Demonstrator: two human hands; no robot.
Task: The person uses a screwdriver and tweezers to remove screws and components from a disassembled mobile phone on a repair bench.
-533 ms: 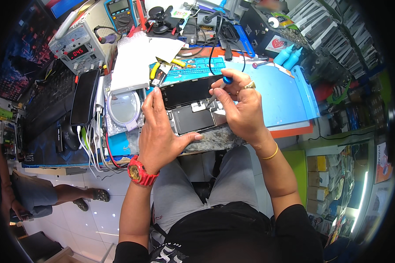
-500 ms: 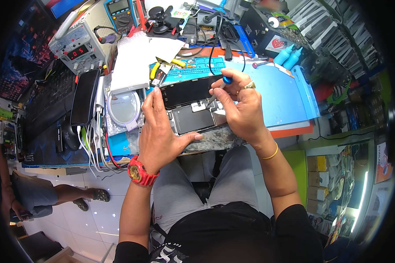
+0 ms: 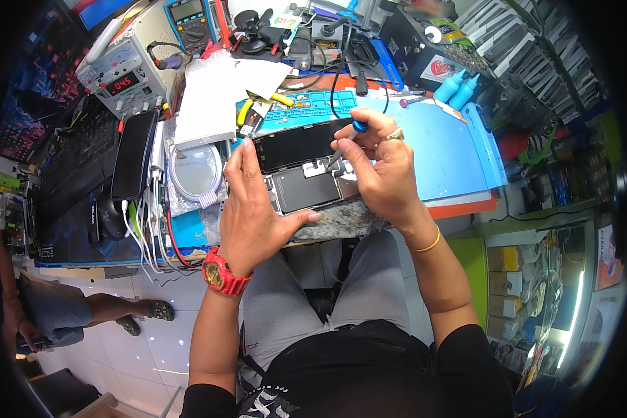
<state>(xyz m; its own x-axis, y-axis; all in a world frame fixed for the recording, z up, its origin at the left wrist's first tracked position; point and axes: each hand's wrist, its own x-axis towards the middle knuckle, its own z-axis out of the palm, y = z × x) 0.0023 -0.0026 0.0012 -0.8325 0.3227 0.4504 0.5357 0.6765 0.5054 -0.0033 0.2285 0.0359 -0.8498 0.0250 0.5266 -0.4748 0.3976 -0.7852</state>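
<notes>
An opened phone (image 3: 305, 192) lies in front of me, its dark battery and metal covers exposed. Its lifted screen (image 3: 299, 146) leans back along the far side. My left hand (image 3: 249, 205) steadies the phone: the fingers reach up along its left end and the thumb presses at the near edge. Between the thumb and fingers of my right hand (image 3: 390, 171) is a screwdriver with a blue cap (image 3: 360, 127). Its tip slants down to the pale metal plate (image 3: 315, 169) above the battery; whether it sits in a screw is too small to tell.
Behind the phone are a blue parts tray (image 3: 320, 103) and yellow-handled pliers (image 3: 245, 111). On the left stand a power supply (image 3: 122, 76), another phone (image 3: 134, 155) and white cables. A blue mat (image 3: 446, 153) spreads to the right. Another person's leg (image 3: 118, 306) shows at lower left.
Both hands, the phone and the screwdriver keep practically the same places. The red digits on the power supply have changed.
</notes>
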